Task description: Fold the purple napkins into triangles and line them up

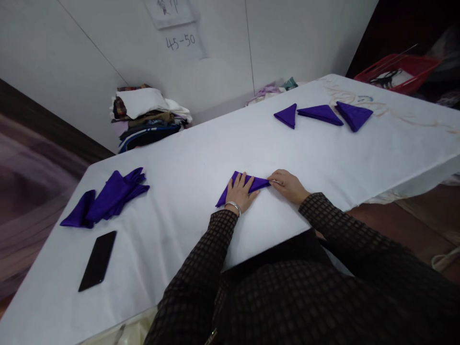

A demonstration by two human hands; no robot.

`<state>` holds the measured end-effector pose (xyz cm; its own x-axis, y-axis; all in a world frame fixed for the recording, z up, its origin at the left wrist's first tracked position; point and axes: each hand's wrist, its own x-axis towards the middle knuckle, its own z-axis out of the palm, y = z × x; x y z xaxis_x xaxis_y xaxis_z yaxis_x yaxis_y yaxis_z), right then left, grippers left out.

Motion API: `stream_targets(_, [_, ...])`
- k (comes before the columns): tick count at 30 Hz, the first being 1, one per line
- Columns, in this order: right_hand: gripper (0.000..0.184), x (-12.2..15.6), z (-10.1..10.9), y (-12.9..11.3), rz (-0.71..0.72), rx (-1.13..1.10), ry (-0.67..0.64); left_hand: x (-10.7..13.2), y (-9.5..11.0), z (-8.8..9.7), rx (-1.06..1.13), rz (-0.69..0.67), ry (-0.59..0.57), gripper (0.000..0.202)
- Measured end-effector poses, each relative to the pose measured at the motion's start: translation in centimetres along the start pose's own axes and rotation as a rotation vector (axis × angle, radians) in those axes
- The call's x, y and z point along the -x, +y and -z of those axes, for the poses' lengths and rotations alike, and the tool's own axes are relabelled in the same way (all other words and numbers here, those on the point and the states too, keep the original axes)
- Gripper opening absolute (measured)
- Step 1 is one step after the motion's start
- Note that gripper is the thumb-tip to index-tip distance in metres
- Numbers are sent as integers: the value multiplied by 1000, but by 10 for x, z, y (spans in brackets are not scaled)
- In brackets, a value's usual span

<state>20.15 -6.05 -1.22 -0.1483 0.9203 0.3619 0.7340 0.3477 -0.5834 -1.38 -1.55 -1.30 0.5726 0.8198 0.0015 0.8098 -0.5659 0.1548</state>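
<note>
A purple cloth (259,183), folded into a triangle, lies on the white-covered table near its front edge. My left hand (241,191) rests flat on it with fingers spread, a silver bracelet at the wrist. At the cloth's right-hand point, my right hand (287,186) is closed, thumb and fingers pinching the tip. Something small and pale shows at those fingertips, too small to name. Farther back on the right lie three folded purple triangles: a small one (287,116), a long one (321,114) and a wide one (354,115).
Loose purple cloths (117,194) lie heaped at the table's left, with a black phone (97,261) in front. Against the wall sits a pile of folded clothes (149,120). A red basket (413,67) stands beyond the far right corner. The white tablecloth (187,191) has slight creases.
</note>
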Motion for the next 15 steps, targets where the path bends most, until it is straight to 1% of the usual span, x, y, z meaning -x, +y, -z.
stream_targets(4, [24,0,-4,8,38,114,-104,0,1,1,-20,9,-13,63])
stream_targets(9, [18,-1,-4,14,3,91,-79,0,2,2,-52,16,-26,65])
stream_targets(11, [17,-1,-3,12,-26,93,-69,0,2,2,-59,19,-24,65])
stream_targets(15, [13,-2,-2,5,-67,127,-92,-1,2,1,-53,21,-21,65])
